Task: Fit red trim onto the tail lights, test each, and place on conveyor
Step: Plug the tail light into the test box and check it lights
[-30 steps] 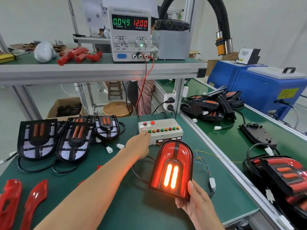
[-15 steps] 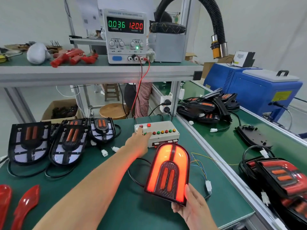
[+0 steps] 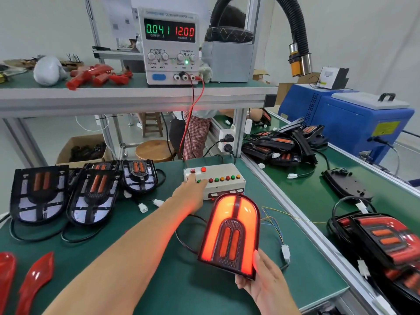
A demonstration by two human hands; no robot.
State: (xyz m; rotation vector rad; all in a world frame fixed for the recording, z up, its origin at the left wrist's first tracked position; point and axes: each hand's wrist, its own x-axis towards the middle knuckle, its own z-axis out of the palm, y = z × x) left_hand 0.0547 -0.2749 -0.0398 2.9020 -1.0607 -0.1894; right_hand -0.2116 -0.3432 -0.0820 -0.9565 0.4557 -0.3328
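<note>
Lit tail light point(image 3: 230, 233) glowing red, held tilted above green bench point(image 3: 172, 280), gripped at lower edge by right hand point(image 3: 263, 287); left hand point(image 3: 189, 194) reaching onto white switch box point(image 3: 218, 180), fingertip on a button, power supply point(image 3: 170, 45) reading 12.00

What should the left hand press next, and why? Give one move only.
Probably the next button along the row on the white test box. The left hand rests at the row's near end, the tail light in the right hand glows only around its outer panel, and several coloured buttons remain beyond the fingers.
</note>
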